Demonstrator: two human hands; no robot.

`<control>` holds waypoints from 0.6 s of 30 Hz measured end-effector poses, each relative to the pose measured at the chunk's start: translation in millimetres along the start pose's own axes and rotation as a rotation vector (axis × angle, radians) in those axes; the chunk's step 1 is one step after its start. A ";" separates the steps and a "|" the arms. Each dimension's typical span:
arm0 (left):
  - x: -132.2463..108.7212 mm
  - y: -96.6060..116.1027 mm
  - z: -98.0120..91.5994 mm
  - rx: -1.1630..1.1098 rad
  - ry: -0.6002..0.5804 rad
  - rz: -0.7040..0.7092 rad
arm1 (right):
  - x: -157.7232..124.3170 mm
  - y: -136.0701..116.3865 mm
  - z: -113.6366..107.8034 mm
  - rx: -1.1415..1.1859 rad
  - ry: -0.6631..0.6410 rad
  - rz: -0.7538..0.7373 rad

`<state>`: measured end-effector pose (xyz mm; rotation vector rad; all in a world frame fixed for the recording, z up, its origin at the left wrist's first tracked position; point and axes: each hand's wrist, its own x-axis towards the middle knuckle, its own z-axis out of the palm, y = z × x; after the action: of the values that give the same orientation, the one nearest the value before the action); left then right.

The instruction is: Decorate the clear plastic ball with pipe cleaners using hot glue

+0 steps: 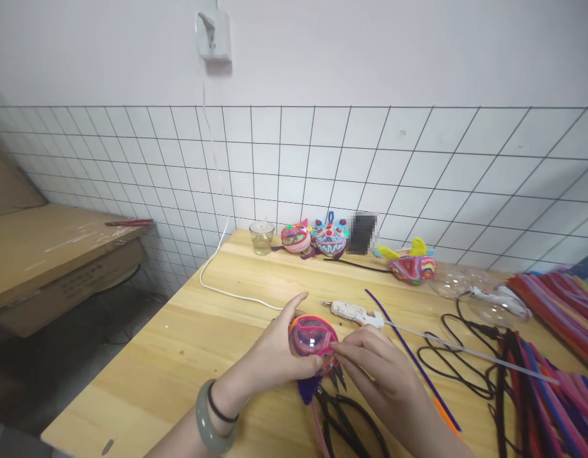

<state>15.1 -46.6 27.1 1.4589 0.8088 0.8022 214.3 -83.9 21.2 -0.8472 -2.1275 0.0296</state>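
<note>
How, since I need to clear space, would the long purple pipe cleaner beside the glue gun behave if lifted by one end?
The purple pipe cleaner is long and very thin, so probably light and likely to droop. Similar strands curl around the pink ball, suggesting it bends easily and holds a bend. Lying flat, it seems unlikely to roll.

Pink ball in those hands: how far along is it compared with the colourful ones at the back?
Done: three fully wrapped balls stand by the wall. In hand: the left hand cups a clear ball ringed with pink pipe cleaner, and the right hand presses its edge. Left: its middle shows bare clear plastic; loose pipe cleaners and a glue gun lie alongside.
</note>
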 end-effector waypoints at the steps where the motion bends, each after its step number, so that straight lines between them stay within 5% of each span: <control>1: 0.2 0.6 0.1 -0.011 0.007 0.003 | -0.8 -1.1 1.2 -0.009 0.006 0.005; 18: 3.4 -3.1 -2.3 -0.073 0.093 0.004 | -2.7 -9.8 11.9 -0.026 0.095 0.076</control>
<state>14.8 -42.5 24.2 1.3671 0.8384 0.8990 201.6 -90.0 14.5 -0.9264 -2.0107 0.0017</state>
